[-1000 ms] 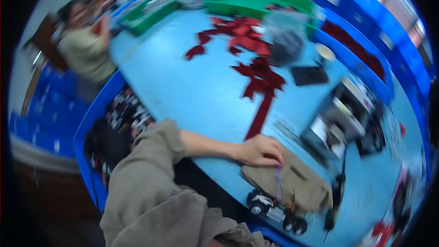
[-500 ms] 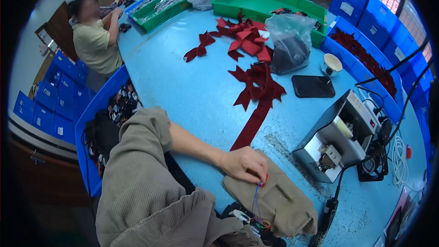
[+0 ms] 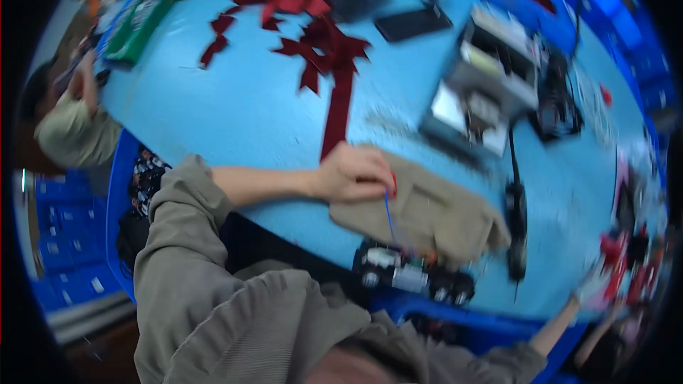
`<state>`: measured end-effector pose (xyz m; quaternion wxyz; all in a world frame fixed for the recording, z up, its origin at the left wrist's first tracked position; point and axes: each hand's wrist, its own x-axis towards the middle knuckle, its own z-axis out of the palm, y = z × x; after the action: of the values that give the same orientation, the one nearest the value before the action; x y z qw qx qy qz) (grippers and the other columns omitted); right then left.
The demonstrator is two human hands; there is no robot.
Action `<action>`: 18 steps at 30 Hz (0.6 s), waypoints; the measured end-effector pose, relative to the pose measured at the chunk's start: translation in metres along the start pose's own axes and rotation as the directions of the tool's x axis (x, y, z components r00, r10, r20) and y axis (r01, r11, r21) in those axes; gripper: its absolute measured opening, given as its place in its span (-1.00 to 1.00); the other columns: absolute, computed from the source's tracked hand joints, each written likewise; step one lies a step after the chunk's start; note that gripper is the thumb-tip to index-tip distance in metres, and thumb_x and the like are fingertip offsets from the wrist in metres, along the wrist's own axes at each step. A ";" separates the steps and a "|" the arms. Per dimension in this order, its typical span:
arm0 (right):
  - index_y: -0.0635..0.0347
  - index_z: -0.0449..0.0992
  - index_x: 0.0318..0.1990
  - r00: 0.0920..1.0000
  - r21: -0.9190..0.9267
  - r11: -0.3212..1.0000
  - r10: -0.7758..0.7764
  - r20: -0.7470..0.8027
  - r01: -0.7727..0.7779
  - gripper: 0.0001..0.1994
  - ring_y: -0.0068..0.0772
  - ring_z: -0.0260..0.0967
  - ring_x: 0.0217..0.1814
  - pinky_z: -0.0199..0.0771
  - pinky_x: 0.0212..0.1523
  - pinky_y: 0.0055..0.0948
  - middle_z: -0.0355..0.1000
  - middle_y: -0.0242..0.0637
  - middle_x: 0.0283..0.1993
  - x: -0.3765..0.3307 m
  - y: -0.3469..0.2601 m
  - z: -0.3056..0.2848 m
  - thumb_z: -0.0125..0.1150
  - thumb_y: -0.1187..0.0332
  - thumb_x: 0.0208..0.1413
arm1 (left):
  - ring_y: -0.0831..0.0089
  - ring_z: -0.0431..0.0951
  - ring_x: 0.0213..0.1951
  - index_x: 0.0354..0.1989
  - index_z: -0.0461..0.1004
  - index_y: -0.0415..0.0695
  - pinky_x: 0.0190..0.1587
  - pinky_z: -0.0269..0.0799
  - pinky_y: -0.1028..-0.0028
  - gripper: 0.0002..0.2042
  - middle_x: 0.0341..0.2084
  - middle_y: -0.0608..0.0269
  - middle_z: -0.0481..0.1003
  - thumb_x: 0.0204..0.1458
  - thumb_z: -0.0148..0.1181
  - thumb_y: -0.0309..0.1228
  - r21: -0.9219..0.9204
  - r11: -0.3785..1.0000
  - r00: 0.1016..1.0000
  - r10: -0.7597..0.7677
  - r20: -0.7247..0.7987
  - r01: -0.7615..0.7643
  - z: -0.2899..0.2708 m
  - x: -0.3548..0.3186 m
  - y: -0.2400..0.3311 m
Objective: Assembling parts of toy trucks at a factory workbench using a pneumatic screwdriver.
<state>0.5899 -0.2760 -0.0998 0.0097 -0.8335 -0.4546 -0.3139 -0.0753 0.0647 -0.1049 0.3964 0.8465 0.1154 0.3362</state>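
Observation:
My left hand is closed in a pinch on a small red part with a blue wire, its wrist over the table. Below the fingers lies a folded beige cloth. From the red part the wire runs down to a toy vehicle chassis, black and silver with black wheels, at the table's near edge. My right hand is stretched far to the right, at a pile of red parts; motion blur hides its fingers.
A dark red ribbon trails from a heap of bows. Right of it stand a metal machine, a black tool with a cord and a phone. Blue bins line the table edges. A co-worker sits at the left; another person's arm shows at lower right.
The view has swung to the right, so table things appear shifted left and up. My right arm has come into view, reaching to the red parts. The chassis now shows in full; my left hand keeps its pinch.

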 end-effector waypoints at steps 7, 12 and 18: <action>0.21 0.09 0.20 0.806 0.855 -0.515 0.482 0.345 -0.058 -0.45 -0.04 0.02 0.28 0.14 0.18 0.03 0.07 -0.03 0.25 0.090 -0.225 -0.142 -0.08 0.12 0.11 | 0.42 0.51 -0.46 -0.42 0.54 -0.16 -0.44 0.42 0.53 -0.88 -0.49 0.22 0.49 -0.20 0.24 -0.58 0.039 0.993 0.992 -0.117 0.036 0.116 0.001 0.008 0.006; 0.20 0.08 0.21 0.861 0.669 -0.720 0.209 0.464 -0.185 -0.43 -0.10 0.00 0.29 0.06 0.22 0.03 0.06 -0.07 0.25 0.094 -0.270 -0.162 -0.08 0.09 0.11 | 0.43 0.47 -0.49 -0.41 0.54 -0.16 -0.46 0.39 0.54 -0.87 -0.46 0.22 0.48 -0.21 0.24 -0.58 0.031 0.996 0.996 -0.085 0.012 0.085 -0.007 0.009 0.024; 0.15 0.15 0.18 0.806 0.562 -0.586 -0.334 0.489 -0.584 -0.48 -0.25 0.14 0.19 0.15 0.18 -0.18 0.16 -0.18 0.17 0.092 -0.389 -0.194 0.01 0.16 0.09 | 0.31 0.46 -0.39 -0.40 0.53 -0.17 -0.45 0.36 0.52 -0.79 -0.37 0.18 0.46 -0.31 0.27 -0.62 0.333 0.842 0.904 0.418 0.095 -0.424 -0.033 0.016 0.060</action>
<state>0.2286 -0.0374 -0.0002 0.6661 -0.4600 -0.3059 0.5012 -0.0896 0.0523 -0.0368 0.1591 0.9105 -0.0197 0.3813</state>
